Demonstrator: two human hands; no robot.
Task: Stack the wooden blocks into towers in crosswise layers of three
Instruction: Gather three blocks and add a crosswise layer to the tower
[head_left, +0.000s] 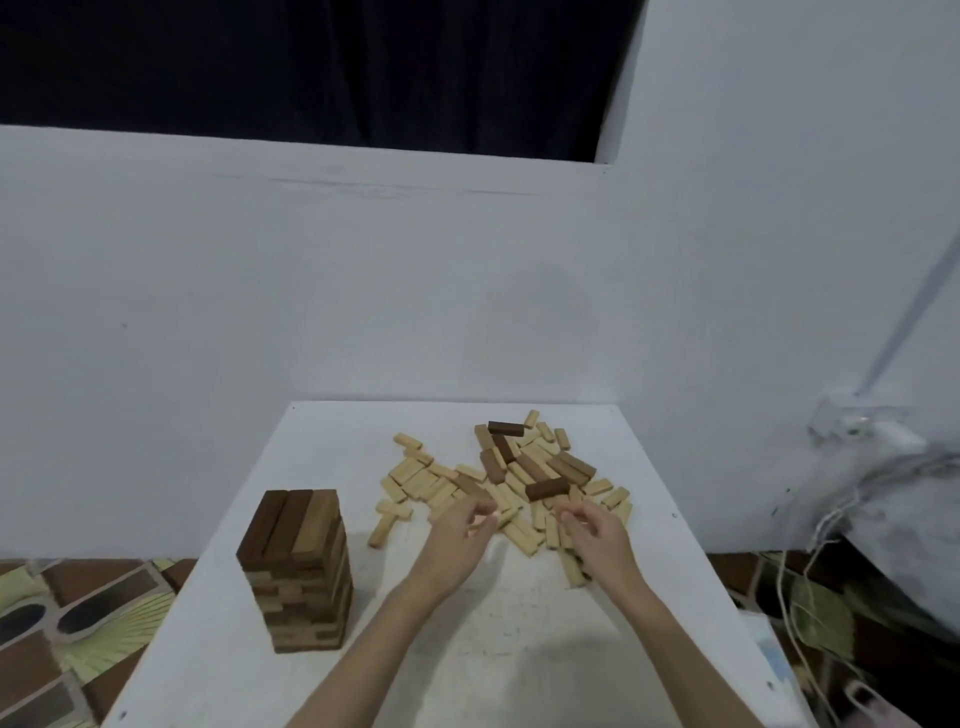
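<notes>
Bare table (498, 639) between tower (298, 569) (left) and loose blocks (511, 480), wall (363, 291) close behind.

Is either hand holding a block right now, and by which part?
Cannot tell. Left hand and right hand hover with curled fingers over the loose block pile; motion blur hides any pinched block.

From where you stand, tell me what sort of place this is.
Probably a room in a home: a small white table pushed against a plain painted wall, a patterned tile floor, and a dark curtain above.
</notes>
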